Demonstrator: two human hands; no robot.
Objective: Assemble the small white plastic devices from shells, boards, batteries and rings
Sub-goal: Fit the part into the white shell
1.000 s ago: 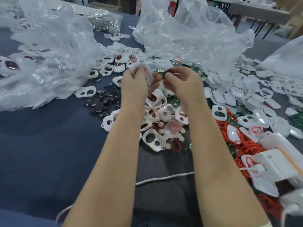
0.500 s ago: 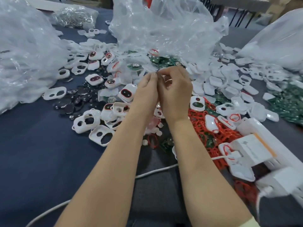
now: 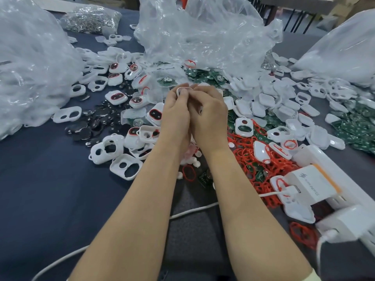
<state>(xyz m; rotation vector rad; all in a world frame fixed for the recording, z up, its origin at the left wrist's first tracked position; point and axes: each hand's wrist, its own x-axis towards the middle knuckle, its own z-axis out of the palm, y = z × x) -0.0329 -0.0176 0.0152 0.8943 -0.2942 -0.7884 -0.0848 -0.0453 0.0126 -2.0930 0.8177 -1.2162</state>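
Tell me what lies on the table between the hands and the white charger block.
Head view: a heap of red rings with white shells on it, right of the hands, before the charger block.

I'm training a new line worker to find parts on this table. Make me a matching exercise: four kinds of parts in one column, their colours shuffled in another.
Things:
1. rings
2. boards
3. batteries
4. shells

Colours:
A. white
B. green
C. red
D. dark, shiny

Pairs: 1-C, 2-B, 3-D, 4-A
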